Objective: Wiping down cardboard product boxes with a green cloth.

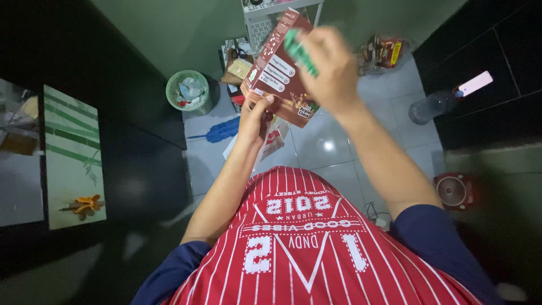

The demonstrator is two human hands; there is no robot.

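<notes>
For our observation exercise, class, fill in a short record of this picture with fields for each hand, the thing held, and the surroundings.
Left hand: left hand grips the lower edge of the box
Right hand: right hand at the box's upper side, pinching a blurred green packet
Box: reddish-brown carton, tilted, held above the floor
Floor: pale tiled floor
Nearby: green waste basket, blue duster, clear bottle, small red fan
</notes>
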